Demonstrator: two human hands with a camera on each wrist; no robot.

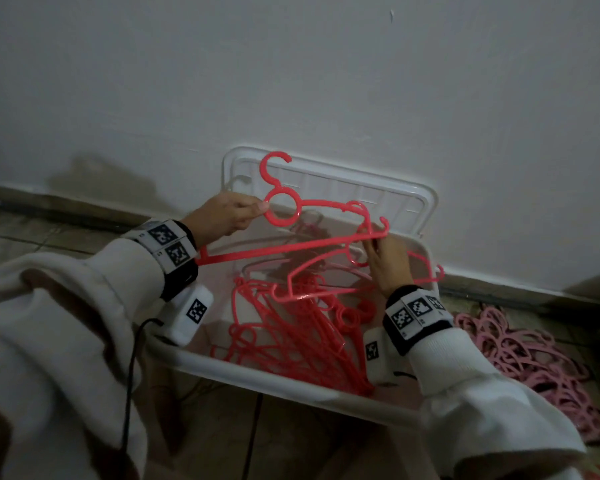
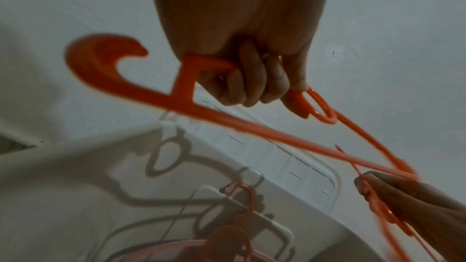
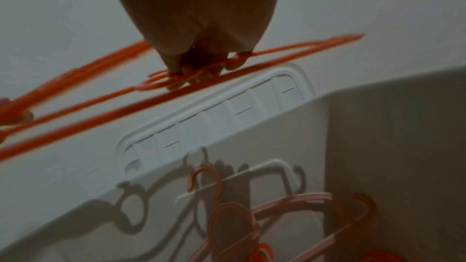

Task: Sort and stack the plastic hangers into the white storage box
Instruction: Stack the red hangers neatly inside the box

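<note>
A red plastic hanger [image 1: 293, 249] is held up over the white storage box [image 1: 253, 375]. My left hand [image 1: 227, 214] grips it at the ring under the hook, fingers curled round the plastic [image 2: 252, 81]. The hanger's right shoulder end is pinched by my right hand [image 1: 387, 259], whose fingers [image 3: 194, 71] are curled on thin red bars. A second red hanger [image 1: 329, 271] hangs tilted just below, by the right hand. Inside the box lies a heap of red hangers [image 1: 291, 337], with a pale pink hanger [image 3: 227, 218] against the back wall.
The box's white lid [image 1: 329, 183] leans on the wall behind the box. A pile of pink hangers [image 1: 534, 358] lies on the floor to the right. A black cable [image 1: 130, 368] trails from my left wrist. The wall stands close behind.
</note>
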